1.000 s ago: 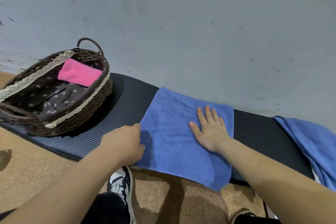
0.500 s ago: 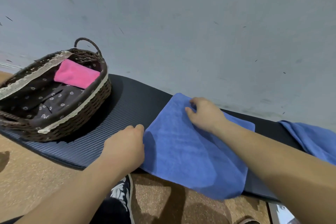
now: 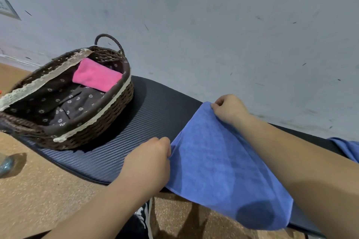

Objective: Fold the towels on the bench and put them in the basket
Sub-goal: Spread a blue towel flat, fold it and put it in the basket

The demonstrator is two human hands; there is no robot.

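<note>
A pale grey, scuffed wall runs behind a long dark table (image 3: 155, 122) with a ribbed top, standing on a speckled tan floor (image 3: 38, 190).

In the head view, a brown woven basket (image 3: 101, 128) with a flowered lining and lace trim sits at the left end of the table. One folded pink towel (image 3: 97, 74) already lies in its far corner. To the right of the basket, well apart from it, a blue towel (image 3: 219, 165) is spread across the table, its near part hanging over the front edge. Another blue towel (image 3: 347, 147) waits at the far right, only partly in view.

A second ago the right hand (image 3: 229, 108) lay flat on the blue towel, fingers straight, pressing it down. Now it has gone to the far left corner and pinches it, fingers curled. The left hand (image 3: 149, 163) keeps its pinch on the near left corner. That edge looks slightly lifted off the table.

With both corners of the left edge held, smoothing seems finished and the next fold is probably due: that edge carried across to the right. The towel must be folded smaller before it goes in the basket.
</note>
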